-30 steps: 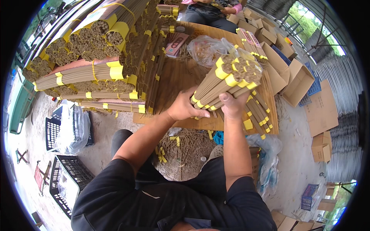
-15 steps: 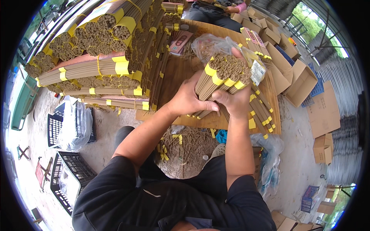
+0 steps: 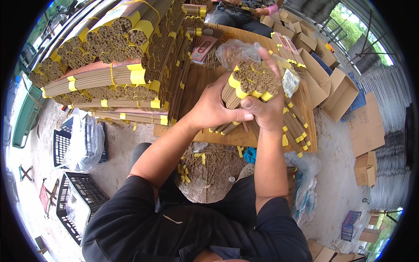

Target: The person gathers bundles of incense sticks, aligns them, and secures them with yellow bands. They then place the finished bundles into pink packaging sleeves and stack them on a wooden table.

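Between my two hands stands a thick bundle of brown incense sticks [image 3: 258, 79], made of several smaller bunches with yellow paper bands near their upper ends. My left hand [image 3: 216, 107] wraps the bundle's left side, its thumb lying across the front. My right hand [image 3: 271, 112] grips the right side, with the thumb bent against the front and a finger raised behind the stick tips. The bundle's lower part is mostly hidden by my hands. More banded incense bunches [image 3: 295, 126] lie on the wooden table [image 3: 248, 139] beside my right hand.
A tall stack of banded incense bundles [image 3: 109, 76] fills the table's left side. Behind my hands lies a clear plastic bag [image 3: 238, 52]. Across the table sits a person [image 3: 244, 17] holding sticks. Cardboard boxes [image 3: 338, 94] stand on the right, black crates [image 3: 78, 203] on the left floor.
The bundle stands more upright, its top showing less of the stick sides. My right thumb has moved up nearer the yellow bands, and my thumbs are closer together.
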Motion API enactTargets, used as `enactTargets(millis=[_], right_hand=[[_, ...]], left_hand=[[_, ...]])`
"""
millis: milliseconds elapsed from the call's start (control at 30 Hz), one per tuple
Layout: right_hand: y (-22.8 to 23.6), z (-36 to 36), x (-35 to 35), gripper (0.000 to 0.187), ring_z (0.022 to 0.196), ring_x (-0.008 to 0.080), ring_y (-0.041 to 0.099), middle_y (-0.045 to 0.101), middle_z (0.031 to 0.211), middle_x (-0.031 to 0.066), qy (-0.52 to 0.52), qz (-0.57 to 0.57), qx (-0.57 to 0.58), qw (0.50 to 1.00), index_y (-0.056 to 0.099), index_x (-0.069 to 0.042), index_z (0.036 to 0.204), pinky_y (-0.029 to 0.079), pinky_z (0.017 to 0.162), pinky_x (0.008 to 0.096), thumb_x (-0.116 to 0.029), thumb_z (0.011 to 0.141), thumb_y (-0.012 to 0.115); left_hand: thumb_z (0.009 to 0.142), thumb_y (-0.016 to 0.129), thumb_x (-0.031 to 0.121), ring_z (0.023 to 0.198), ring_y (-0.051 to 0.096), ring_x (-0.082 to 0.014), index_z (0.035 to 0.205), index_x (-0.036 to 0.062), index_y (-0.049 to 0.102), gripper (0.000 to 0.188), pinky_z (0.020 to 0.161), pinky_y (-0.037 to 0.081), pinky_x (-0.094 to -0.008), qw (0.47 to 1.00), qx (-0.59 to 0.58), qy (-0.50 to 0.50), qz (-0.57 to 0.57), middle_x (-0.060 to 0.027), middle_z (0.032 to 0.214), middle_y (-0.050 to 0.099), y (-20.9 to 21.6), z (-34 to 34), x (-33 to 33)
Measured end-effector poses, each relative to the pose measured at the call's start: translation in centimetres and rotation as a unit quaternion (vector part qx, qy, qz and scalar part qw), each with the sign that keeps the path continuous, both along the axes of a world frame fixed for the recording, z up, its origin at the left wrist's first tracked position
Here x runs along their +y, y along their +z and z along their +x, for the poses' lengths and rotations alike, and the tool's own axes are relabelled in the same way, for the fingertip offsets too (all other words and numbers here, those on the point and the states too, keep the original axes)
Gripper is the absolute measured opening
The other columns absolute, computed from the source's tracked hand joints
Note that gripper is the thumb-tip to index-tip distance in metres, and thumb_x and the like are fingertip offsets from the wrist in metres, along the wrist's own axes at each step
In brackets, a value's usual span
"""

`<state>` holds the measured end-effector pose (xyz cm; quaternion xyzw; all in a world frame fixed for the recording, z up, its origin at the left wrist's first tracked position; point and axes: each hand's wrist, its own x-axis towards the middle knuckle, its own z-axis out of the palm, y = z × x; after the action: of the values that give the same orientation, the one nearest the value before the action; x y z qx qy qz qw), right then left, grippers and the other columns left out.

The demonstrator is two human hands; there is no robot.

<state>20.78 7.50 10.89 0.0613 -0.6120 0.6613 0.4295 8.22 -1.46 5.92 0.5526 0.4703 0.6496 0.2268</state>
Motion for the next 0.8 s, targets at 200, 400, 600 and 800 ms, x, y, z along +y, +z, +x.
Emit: enactTargets(millis=[200,400,600,800], right_hand=[[-0.2,-0.5,-0.2,0.081,0.103,0.0171,0.068,0.07,0.113,0.0111,-0.03,0.008,-0.039,0.999,0.051,0.006,0.132,0.055,0.093,0.0333,-0.013,0.068,0.096],[-1.1,-1.1,0.7,0.046,0.089,0.0158,0.071,0.075,0.1,0.0087,-0.069,0.033,-0.002,0.997,0.068,0.002,0.11,0.059,0.081,0.0307,-0.017,0.075,0.092],[-3.4,-0.8,1.7,0.056,0.097,0.0168,0.067,0.071,0.109,0.0083,-0.109,0.028,-0.009,0.994,0.065,0.003,0.117,0.054,0.089,0.0326,-0.028,0.077,0.09],[-2.0,-0.1,0.3,0.042,0.085,0.0154,0.072,0.075,0.099,0.009,-0.062,0.042,-0.001,0.997,0.07,0.002,0.107,0.059,0.078,0.0303,-0.019,0.077,0.091]], left_hand=[[0.067,0.095,0.04,0.115,0.065,-0.023,0.136,0.0008,0.053,0.089,0.102,0.049,-0.0384,0.999,-0.041,-0.004,-0.02,-0.0135,0.124,0.068,-0.3,-0.3,0.0],[0.064,0.098,0.038,0.112,0.064,-0.0201,0.132,-0.0002,0.055,0.089,0.1,0.05,-0.0362,1.0,-0.018,-0.004,-0.015,-0.0124,0.123,0.068,-2.2,-0.8,1.5],[0.063,0.098,0.039,0.11,0.066,-0.021,0.129,0.0004,0.056,0.088,0.097,0.051,-0.0361,1.0,0.022,0.018,0.009,-0.0121,0.121,0.068,-2.4,-0.7,1.5],[0.064,0.098,0.04,0.113,0.065,-0.0212,0.131,0.0006,0.055,0.089,0.099,0.051,-0.0366,0.999,-0.01,-0.019,-0.032,-0.0122,0.121,0.069,-2.5,-0.5,0.6]])
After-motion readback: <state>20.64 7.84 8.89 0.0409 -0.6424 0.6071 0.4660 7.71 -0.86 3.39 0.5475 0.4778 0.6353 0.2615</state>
